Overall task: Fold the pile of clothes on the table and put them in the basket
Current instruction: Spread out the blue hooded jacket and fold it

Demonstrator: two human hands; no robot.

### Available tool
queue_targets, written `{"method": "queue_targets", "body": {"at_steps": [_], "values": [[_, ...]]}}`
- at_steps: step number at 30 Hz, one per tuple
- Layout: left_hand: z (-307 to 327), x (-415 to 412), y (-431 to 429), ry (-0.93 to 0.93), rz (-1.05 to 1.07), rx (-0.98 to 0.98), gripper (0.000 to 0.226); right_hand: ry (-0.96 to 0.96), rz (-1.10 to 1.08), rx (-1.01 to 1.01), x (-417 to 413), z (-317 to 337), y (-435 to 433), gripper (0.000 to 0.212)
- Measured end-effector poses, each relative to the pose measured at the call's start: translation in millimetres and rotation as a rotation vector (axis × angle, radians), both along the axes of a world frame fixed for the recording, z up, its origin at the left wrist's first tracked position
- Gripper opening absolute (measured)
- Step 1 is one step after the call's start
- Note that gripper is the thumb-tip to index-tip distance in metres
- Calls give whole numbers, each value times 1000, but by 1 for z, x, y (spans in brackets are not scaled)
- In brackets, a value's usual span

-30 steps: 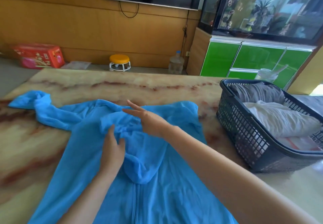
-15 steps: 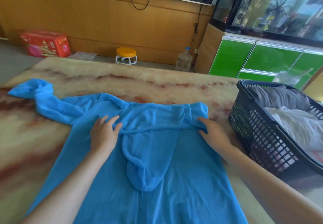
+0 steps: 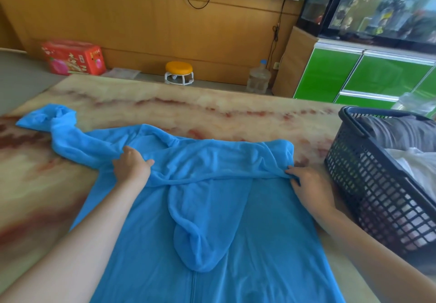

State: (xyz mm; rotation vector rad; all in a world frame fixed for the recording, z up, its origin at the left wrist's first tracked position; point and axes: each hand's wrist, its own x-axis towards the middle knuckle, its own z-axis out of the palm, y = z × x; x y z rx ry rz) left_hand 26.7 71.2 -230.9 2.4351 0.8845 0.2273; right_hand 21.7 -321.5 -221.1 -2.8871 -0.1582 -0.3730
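— At the left shoulder of the blue jacket, the left hand has its fingers curled into a bunch of cloth, right where the sleeve begins.

— And the other side?

— The right hand lies on the right shoulder edge, with its fingertips at the turned-in ridge of fabric. I cannot tell whether it pinches there or only presses.

— Where is the garment as a whole?

— It is spread front-up on the table, with the body running toward the person. The hood is flopped down over the top of the zip. The left sleeve trails off, twisted, to the far left. The right one looks turned in across the chest.

— How will it handle?

— Thin, light and limp, I'd judge. It wrinkles under the fingers and holds no shape of its own. It will probably slide on that polished top, so one hand should pin it while the other moves cloth.

— Best place to take hold?

— Take the loose sleeve near its cuff end and lift it over rather than dragging it. For the body folds, hold at the seams and hem corners, two points at once. A single pinch would let it sag.

— And the basket?

— Just beside the right hand, at the table's right side. A grey garment and a white one lie inside it.
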Motion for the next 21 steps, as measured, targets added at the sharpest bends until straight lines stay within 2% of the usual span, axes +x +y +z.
{"method": "queue_targets", "body": {"at_steps": [2, 4, 6, 8, 11, 14, 15, 18, 21], "values": [[0, 2, 3, -2, -50, -2, 38, 0, 28, -41, 2, -1, -2, 29], [2, 4, 3, -105, -71, -38, 26, -46, 58, -79, 4, -3, -4, 27], [7, 9, 3, -249, -13, -116, 25, -119, 62, -154, 4, -2, -8, 26], [16, 16, 2, -315, 43, -167, 26, -157, 44, -261, 4, 2, -12, 28], [24, 31, 4, -341, 42, -199, 25, -193, 3, -357, 3, 7, -17, 32], [20, 44, 5, -314, -3, -184, 27, -129, 4, -438, 2, 5, -16, 34], [17, 46, 6, -290, -33, -148, 30, -73, 0, -424, 1, 4, -14, 38], [6, 48, 11, -273, -85, -91, 41, 75, 25, -217, 2, 10, -8, 61], [-2, 45, 17, -325, -97, -154, 43, 154, 223, -103, 5, 15, 7, 60]]}}
